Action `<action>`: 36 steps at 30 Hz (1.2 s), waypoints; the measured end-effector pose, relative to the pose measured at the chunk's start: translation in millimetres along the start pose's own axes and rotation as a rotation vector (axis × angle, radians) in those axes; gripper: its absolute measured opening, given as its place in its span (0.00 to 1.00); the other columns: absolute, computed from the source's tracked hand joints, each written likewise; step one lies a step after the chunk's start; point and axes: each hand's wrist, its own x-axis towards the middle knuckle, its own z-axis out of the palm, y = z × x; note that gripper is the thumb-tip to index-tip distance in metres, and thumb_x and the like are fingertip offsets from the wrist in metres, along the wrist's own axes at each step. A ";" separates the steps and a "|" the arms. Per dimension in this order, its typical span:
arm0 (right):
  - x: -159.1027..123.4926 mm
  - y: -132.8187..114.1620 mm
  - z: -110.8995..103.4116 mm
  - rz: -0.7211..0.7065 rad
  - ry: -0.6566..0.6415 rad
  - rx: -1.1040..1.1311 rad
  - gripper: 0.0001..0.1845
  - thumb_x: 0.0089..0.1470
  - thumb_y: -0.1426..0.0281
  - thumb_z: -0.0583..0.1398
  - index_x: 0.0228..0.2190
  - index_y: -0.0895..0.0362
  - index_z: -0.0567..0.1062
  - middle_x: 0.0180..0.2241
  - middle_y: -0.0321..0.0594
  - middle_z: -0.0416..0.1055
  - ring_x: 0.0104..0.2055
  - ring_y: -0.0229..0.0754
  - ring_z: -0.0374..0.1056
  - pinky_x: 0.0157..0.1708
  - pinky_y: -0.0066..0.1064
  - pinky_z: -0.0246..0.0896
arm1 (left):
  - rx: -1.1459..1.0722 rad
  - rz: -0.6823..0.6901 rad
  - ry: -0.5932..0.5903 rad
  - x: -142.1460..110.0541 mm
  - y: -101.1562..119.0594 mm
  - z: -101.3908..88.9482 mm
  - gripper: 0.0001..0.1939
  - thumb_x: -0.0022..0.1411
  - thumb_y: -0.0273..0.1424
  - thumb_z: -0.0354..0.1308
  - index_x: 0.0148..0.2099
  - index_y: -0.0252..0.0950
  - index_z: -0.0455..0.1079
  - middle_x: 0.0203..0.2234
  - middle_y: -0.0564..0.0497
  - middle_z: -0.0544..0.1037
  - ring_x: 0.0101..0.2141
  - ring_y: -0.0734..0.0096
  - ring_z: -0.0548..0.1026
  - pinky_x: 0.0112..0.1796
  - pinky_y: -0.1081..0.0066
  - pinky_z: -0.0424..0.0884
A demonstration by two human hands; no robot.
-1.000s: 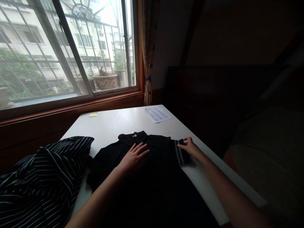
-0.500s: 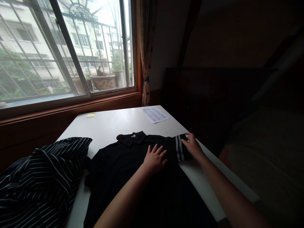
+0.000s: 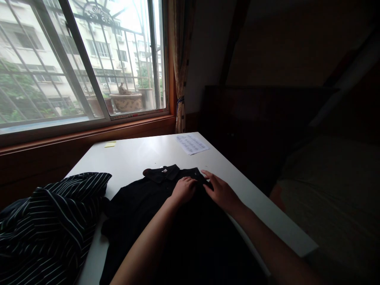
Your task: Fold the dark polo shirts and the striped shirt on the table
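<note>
A black polo shirt (image 3: 142,202) lies flat on the white table (image 3: 142,152), collar toward the window. My left hand (image 3: 184,189) rests on its chest just below the collar, fingers curled down onto the fabric. My right hand (image 3: 220,190) lies beside it on the shirt's right shoulder, fingers stretched flat over the folded-in sleeve. The striped sleeve cuff is hidden under my right hand.
A dark striped garment (image 3: 50,221) is heaped on the table's left side. A printed paper sheet (image 3: 192,143) and a yellow sticky note (image 3: 109,144) lie at the far edge by the window. A dark bed or sofa (image 3: 335,190) stands to the right.
My right hand has carried the striped sleeve inward over the shirt's body and now presses it flat. My left hand slid right and up toward the collar, its fingers curling.
</note>
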 end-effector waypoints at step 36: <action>-105.4 -1.0 24.7 -0.002 -0.478 -0.131 0.37 0.65 0.53 0.54 0.69 0.44 0.47 0.71 0.40 0.45 0.72 0.52 0.43 0.68 0.55 0.43 | 0.437 0.103 -0.118 11.6 -19.7 6.9 0.32 0.71 0.46 0.48 0.72 0.45 0.51 0.71 0.47 0.52 0.70 0.54 0.47 0.65 0.43 0.45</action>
